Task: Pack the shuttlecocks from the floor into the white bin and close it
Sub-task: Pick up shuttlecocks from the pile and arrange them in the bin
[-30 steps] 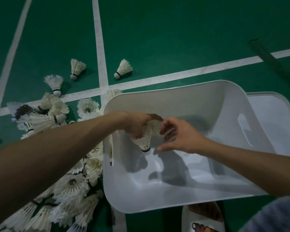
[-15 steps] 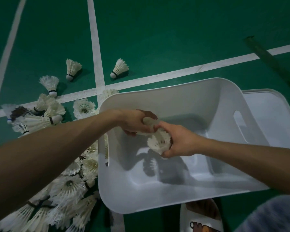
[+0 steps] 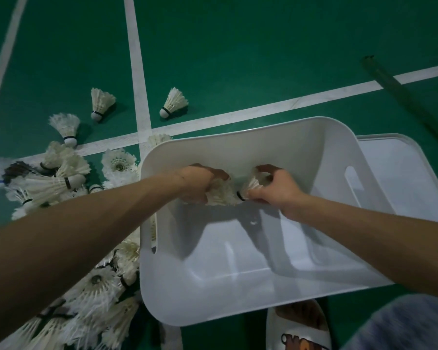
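Left hand (image 3: 200,183) and right hand (image 3: 276,189) are each gripping shuttlecocks (image 3: 220,195) over the bin (image 3: 263,147); tight squeezing may be crushing feathers, and releasing high risks them bouncing out towards the left pile (image 3: 99,286)

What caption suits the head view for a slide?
Left hand and right hand hold shuttlecocks over the white bin; a pile lies on the green floor.
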A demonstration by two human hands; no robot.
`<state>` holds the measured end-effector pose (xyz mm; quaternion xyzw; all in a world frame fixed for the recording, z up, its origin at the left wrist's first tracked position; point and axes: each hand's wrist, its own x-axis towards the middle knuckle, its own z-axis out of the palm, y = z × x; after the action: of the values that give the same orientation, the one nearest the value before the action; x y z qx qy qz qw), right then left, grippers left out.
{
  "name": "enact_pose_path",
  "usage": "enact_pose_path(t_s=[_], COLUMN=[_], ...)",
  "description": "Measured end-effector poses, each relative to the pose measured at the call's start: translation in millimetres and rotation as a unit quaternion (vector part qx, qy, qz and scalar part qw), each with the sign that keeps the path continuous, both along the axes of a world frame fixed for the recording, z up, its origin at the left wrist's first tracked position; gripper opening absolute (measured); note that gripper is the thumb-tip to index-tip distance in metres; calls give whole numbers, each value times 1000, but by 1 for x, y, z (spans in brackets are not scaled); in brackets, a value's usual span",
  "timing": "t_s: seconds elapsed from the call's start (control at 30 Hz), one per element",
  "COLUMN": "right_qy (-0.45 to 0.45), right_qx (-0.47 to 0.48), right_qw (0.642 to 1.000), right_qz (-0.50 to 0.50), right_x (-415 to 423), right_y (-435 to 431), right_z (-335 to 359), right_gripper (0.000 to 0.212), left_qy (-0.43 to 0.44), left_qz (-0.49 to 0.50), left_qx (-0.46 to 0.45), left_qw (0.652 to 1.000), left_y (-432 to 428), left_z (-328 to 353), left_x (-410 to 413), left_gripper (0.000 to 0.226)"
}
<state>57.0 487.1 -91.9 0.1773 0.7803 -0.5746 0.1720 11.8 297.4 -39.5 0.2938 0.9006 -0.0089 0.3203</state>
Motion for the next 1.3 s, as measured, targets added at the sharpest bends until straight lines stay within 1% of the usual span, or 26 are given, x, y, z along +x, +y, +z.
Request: enact_pose_path(t_s=[0.07, 0.13, 0.17, 0.2, 0.27, 0.3, 0.37, 0.4, 0.5, 0.57, 0.7, 0.87, 0.97, 1.03, 1.1, 1.13, 1.17, 1.23, 1.3], right_qy=[-47, -79, -83, -81, -66, -64, -67, -66, -74, -75, -8, 25, 44, 50, 54, 55, 51, 23, 1], right_qx=[-74, -108, -108, -88, -14, 1, 2, 7, 35, 28, 81, 138, 166, 182, 189, 189, 186, 158, 116], right_qw=[995, 988, 988, 990, 997, 998, 998, 998, 996, 996, 991, 981, 973, 969, 965, 965, 966, 979, 990], right_qz=[-46, -73, -78, -72, -28, -14, 2, 10, 27, 41, 103, 137, 154, 162, 174, 176, 169, 127, 83], right_x=[3, 4, 4, 2, 0, -1, -3, -5, -9, -7, -4, -8, -10, -10, -9, -7, -6, -6, -7], right_y=[-13, -20, -22, -22, -22, -23, -24, -22, -11, -6, -4, 2, 0, -1, -3, -3, -3, -2, 0], right_z=[-4, -7, -8, -9, -10, -10, -7, -6, -4, -5, -7, -6, -6, -6, -6, -7, -9, -9, -6], right_gripper=[60, 57, 55, 54, 53, 52, 51, 50, 48, 52, 58, 65, 67, 62, 48, 45, 47, 58, 58], left_qy=[2, 7, 11, 13, 12, 13, 17, 19, 55, 78, 55, 38, 91, 117, 125, 119, 109, 85, 64], left_qz=[-4, -8, -9, -10, -11, -14, -27, -29, -33, -23, 11, 55, 20, -3, -18, -10, 9, 59, 92], left_qx=[-7, -8, -7, -6, -9, -16, -37, -44, -61, -71, -68, -47, -39, -40, -53, -55, -45, -22, -10], left_qw=[1000, 1000, 1000, 1000, 1000, 1000, 999, 998, 996, 994, 996, 997, 995, 992, 991, 991, 993, 994, 994], left_y=[0, 0, 0, 0, -1, -1, -1, -2, -5, -6, -4, -3, 1, 4, 7, 8, 9, 10, 10], left_z=[1, 1, 0, -1, -5, -7, -11, -11, -13, -13, -9, -7, -3, -4, -10, -12, -14, -15, -19], left_x=[-1, 0, -1, -1, -2, -2, -2, -1, 2, 6, 10, 14, 20, 26, 31, 31, 31, 27, 26], left_gripper=[72, 71, 71, 70, 66, 63, 56, 56, 71, 72, 58, 57, 65, 64, 59, 56, 52, 45, 45])
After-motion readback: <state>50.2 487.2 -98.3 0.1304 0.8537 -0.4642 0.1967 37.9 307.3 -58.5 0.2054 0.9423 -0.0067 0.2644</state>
